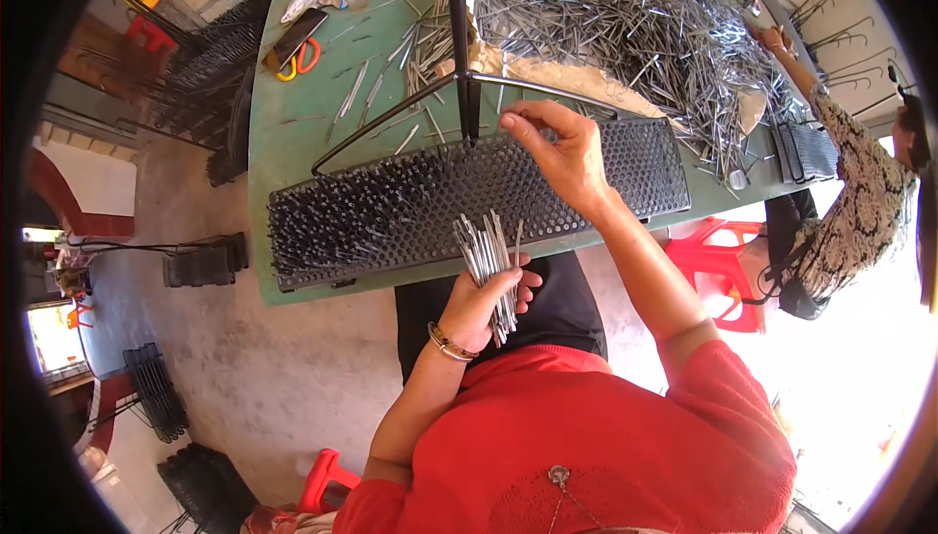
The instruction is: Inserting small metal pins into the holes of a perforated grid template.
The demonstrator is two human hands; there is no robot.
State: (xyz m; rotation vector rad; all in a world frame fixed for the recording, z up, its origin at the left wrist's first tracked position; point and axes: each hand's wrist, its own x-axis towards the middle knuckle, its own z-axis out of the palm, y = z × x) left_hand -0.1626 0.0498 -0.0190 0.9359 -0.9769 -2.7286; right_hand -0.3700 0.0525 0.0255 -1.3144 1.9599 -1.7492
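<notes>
My left hand [476, 303] is closed around a bundle of thin silvery metal rods [485, 249], held just in front of a long black perforated rack [625, 168]. Dark-tipped rods [342, 216] stand close together in the rack's left part, while open holes show in its middle and right. Above the far edge of those holes, my right hand [572, 158] has thumb and forefinger pinched together. Whatever lies between these fingertips is too small to make out. A black metal hanger frame [461, 31] rises from the rack's far side.
A large heap of metal rods [606, 16] lies on brown paper on the green table [293, 133]. Scissors [306, 57], a phone [299, 36] and loose rods lie at the far left. Another person [850, 182] works at the right, beside red stools [718, 270]. More black racks [205, 260] stand leftward.
</notes>
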